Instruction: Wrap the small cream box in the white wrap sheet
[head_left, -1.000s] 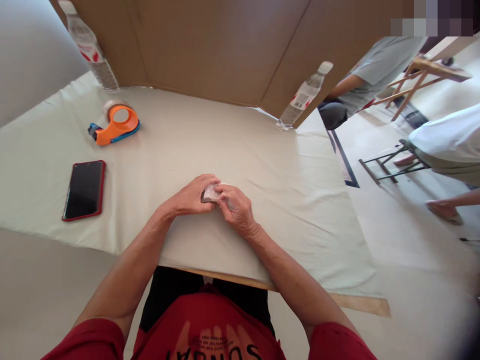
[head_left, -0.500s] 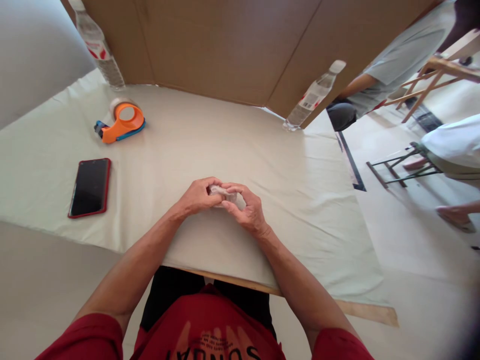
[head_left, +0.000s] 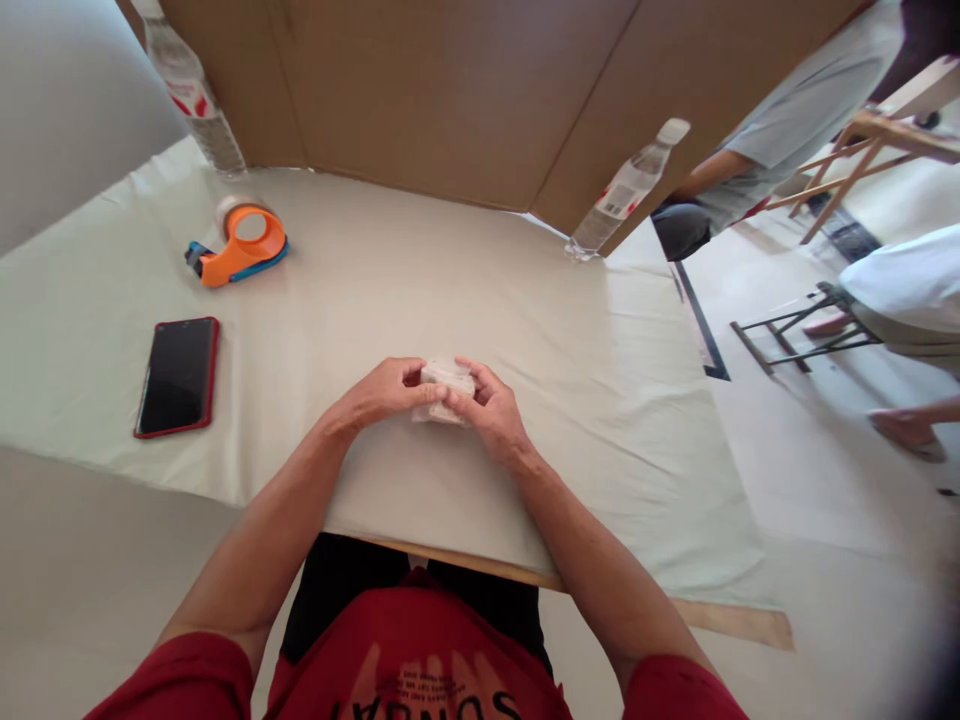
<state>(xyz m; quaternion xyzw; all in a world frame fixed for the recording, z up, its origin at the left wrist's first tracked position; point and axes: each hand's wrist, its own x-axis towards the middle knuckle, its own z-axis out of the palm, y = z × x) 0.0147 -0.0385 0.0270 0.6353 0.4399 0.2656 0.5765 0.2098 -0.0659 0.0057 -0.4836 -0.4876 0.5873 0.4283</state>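
A small whitish bundle (head_left: 448, 376), wrapped in what looks like thin translucent plastic, rests at the near middle of the cloth-covered table (head_left: 420, 280). My left hand (head_left: 388, 388) grips its left side, with the thumb laid across the near face. On the other side my right hand (head_left: 491, 405) holds it between thumb and fingers. Both thumb tips almost meet at the front of the bundle. What lies inside the wrapping cannot be made out.
An orange tape dispenser (head_left: 247, 245) and a red-cased phone (head_left: 178, 377) lie on the left. Behind stands a cardboard panel (head_left: 442, 90), with a water bottle (head_left: 191, 95) at its left end and another bottle (head_left: 626, 190) at its right. Two people sit beyond on the right.
My fingers have spread from over the top of the bundle to its sides, so more of it shows. Its wrapping now looks flatter and more compact.
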